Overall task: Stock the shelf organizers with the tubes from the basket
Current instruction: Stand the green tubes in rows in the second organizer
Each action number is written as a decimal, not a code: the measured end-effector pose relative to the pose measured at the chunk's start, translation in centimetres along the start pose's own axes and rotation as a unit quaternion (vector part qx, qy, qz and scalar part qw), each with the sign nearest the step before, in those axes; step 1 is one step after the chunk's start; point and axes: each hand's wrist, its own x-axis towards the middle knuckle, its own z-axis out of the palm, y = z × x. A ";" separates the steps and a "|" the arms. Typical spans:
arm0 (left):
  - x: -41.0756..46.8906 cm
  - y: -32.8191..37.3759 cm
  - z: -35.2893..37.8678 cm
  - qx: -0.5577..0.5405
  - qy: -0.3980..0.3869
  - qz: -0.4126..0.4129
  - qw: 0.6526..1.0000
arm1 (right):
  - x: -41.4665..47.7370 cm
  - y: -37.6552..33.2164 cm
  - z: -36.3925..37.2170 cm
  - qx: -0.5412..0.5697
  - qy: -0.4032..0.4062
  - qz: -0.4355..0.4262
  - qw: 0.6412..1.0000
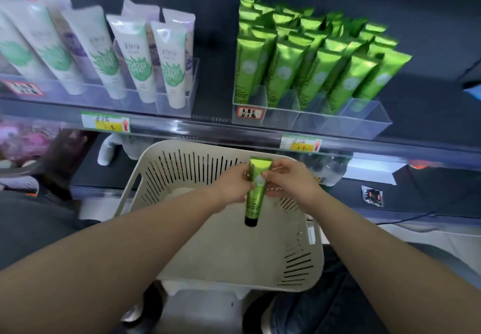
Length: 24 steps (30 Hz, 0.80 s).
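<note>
Over the basket [182, 145], the left hand [231, 185] and right hand [289, 177] both pinch the upper half of a green tube [254, 198], cap hanging down. It looks light, soft and glossy; I would hold the middle, gently.

Bright, even light; soft blur; edges bowed

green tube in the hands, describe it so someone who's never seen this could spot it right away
Below the shelf sits a cream slotted basket; above it, the left hand and right hand pinch one glossy green tube. Unlike the green tubes standing in the clear organizer, it hangs alone, black cap down.
</note>
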 end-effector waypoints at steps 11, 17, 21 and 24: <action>-2.4 8.2 2.3 0.109 0.049 0.133 0.984 | -4.7 -4.5 -4.6 0.095 0.087 -0.100 0.987; -1.6 12.2 4.6 0.165 0.069 0.193 0.965 | -6.2 -6.1 -8.6 0.106 0.142 -0.152 0.972; -1.0 14.8 6.6 0.193 0.084 0.237 0.949 | -6.6 -7.0 -11.8 0.123 0.148 -0.176 0.965; -0.1 16.5 7.8 0.185 0.093 0.255 0.944 | -6.9 -7.6 -14.2 0.105 0.166 -0.208 0.958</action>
